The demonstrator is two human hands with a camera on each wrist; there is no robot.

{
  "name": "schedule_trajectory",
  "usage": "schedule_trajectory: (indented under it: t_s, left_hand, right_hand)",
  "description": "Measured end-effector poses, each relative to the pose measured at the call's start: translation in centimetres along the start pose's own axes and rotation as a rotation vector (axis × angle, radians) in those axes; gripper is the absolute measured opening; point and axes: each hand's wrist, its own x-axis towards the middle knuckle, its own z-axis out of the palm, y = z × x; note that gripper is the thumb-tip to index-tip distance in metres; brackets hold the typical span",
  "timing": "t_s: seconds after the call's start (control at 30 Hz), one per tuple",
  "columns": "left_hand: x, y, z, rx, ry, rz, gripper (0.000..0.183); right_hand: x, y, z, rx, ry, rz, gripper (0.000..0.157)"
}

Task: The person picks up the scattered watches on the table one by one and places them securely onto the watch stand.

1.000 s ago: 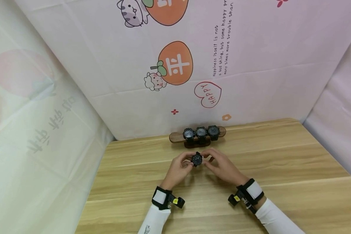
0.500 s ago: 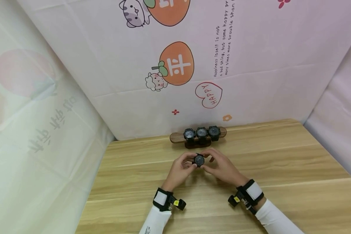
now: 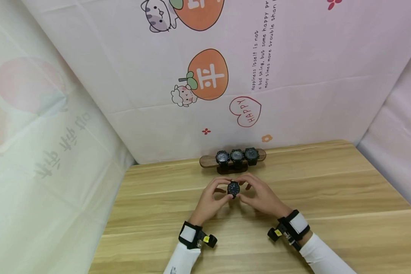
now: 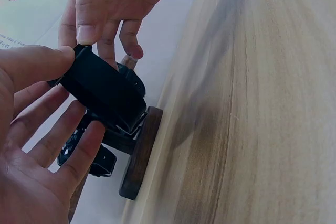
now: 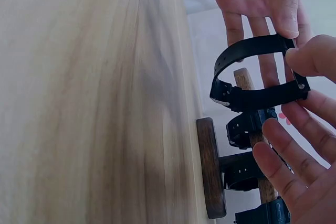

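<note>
A black wristwatch (image 3: 233,188), its strap buckled into a loop, is held up between both hands, dial toward the head camera. My left hand (image 3: 208,202) pinches one side of the case with thumb and index finger. From the other side my right hand (image 3: 262,196) grips it the same way; in the right wrist view its thumb (image 5: 312,59) lies at the case edge. The remaining fingers of both hands are spread loosely. The strap (image 5: 252,98) hangs below the case in an open ring, and the left wrist view shows its broad outer face.
Just beyond the hands stands a wooden watch stand (image 3: 208,161) carrying three black watches, including a left one (image 3: 222,157) and a right one (image 3: 251,154). It sits near the back edge of the wooden table (image 3: 157,213). Printed cloth walls (image 3: 150,129) rise behind and at the sides.
The watch has shifted slightly right and its dial has turned. The left fingers have changed place on the case, and the right thumb has come in from beside it to its edge.
</note>
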Motion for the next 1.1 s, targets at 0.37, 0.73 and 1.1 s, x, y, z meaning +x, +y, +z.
schedule_trajectory:
  t_s: [0.37,0.73,1.1]
  left_hand:
    - [-0.3,-3.2,0.4,0.065,0.001,-0.058,0.046]
    - [-0.2,-3.0,0.3,0.081,0.000,-0.029,0.049]
    - [-0.2,-3.5,0.3,0.121,0.009,0.013,0.048]
  right_hand:
    - [-0.1,0.2,0.0,0.049,-0.005,0.005,0.045]
    - [0.1,-0.5,-0.4,0.094,-0.010,-0.005,0.044]
    - [0.1,0.2,-0.1,0.102,0.003,-0.024,0.044]
